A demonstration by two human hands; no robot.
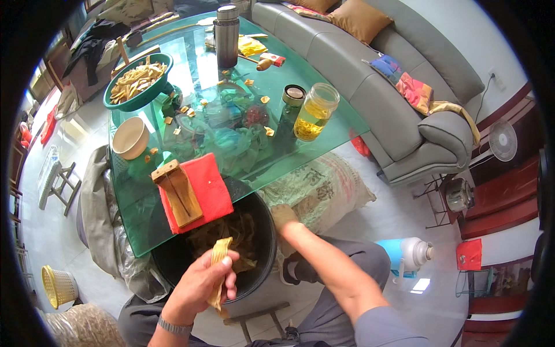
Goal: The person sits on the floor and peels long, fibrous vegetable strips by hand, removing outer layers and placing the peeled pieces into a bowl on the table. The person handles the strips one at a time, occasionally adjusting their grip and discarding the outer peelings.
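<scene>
My left hand [212,275] is closed around a folded, yellowish dried strip [221,256], above the near rim of a black tub [272,260]. Brown dried pieces [225,234] lie in the tub. My right hand [284,216] reaches beyond the tub's right rim to a woven plastic sack [321,191]; its fingertips are partly hidden, and I cannot tell whether it grips anything. On the glass table's [277,173] near corner, a wooden block tool with a slot [180,195] rests on a folded red cloth [217,186].
A green basin [167,80] of dried pieces, a beige bowl [130,138], a steel flask [227,39] and a jar of yellow liquid [315,115] stand on the glass. A blue thermos [403,256] stands right of my knee. A grey sofa [347,65] lines the far right.
</scene>
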